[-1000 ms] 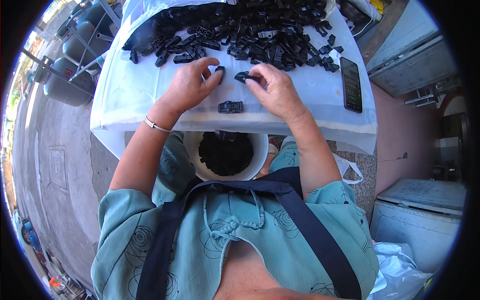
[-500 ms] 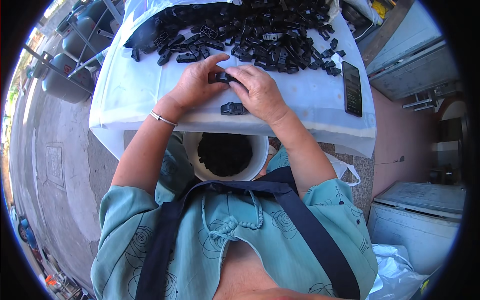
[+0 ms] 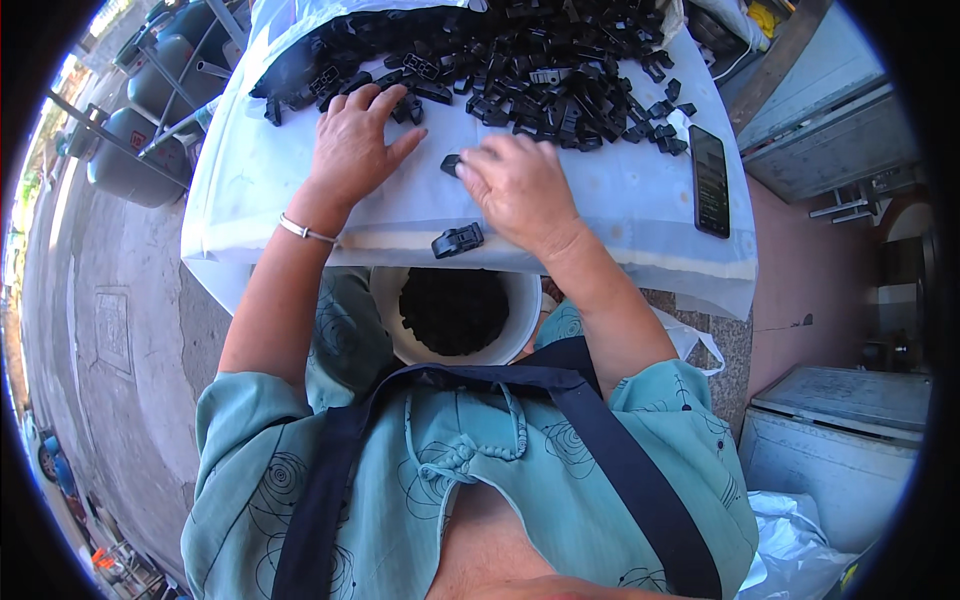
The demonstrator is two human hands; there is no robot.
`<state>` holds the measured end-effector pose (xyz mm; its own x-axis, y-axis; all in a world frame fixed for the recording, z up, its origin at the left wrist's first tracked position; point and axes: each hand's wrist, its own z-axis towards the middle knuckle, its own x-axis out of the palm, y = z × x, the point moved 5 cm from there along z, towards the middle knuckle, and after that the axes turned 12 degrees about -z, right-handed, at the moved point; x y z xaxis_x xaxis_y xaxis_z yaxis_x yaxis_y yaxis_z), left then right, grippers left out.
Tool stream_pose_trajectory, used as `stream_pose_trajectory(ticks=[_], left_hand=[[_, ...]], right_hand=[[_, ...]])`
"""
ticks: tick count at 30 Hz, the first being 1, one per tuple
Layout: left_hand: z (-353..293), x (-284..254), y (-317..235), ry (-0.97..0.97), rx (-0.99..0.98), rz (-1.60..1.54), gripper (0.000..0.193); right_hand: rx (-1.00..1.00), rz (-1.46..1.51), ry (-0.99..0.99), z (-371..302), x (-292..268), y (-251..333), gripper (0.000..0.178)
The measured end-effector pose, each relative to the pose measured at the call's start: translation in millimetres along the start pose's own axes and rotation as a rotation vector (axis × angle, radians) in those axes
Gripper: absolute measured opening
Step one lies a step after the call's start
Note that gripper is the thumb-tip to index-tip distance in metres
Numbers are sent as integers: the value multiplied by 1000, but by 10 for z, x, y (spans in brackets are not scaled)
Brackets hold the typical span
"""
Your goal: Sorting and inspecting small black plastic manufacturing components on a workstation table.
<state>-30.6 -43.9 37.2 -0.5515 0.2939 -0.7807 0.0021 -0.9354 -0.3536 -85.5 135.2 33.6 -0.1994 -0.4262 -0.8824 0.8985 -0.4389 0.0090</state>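
My right hand (image 3: 525, 190), slightly blurred, pinches a small black plastic part (image 3: 451, 164) between thumb and fingers above the white-covered table (image 3: 270, 190). To its left, my left hand (image 3: 360, 150) is open, thumb apart, with its fingertips at the near edge of a large pile of black plastic parts (image 3: 560, 90). Whether those fingertips touch a piece is hidden. Another black plastic piece (image 3: 458, 240), seemingly clip-shaped, lies tilted by the table's front edge, between my forearms.
Below the table edge stands a white bucket (image 3: 525, 320) with a mass of black pieces (image 3: 453, 310) inside. A dark phone (image 3: 710, 180) lies at the table's right side. Metal cabinets (image 3: 830, 430) are to the right, and dark grey tanks (image 3: 130, 150) to the left.
My hands have parted from the part they held together. The left has moved forward and left to the pile; the right keeps a part. The loose piece has shifted nearer the edge and turned.
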Motion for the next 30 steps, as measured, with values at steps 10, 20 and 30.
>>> stream_pose_trajectory(ticks=[10,20,30], left_hand=[[-232,-78,-78,87,-159,-293,45],[-169,-123,76,251,-69,-208,34],[-475,-247,-169,194,-21,-244,30]], right_hand=[[100,-246,-188,246,112,-261,26],[487,415,53,-97,45,-388,20],[-121,15,-33,-97,-99,-300,31]])
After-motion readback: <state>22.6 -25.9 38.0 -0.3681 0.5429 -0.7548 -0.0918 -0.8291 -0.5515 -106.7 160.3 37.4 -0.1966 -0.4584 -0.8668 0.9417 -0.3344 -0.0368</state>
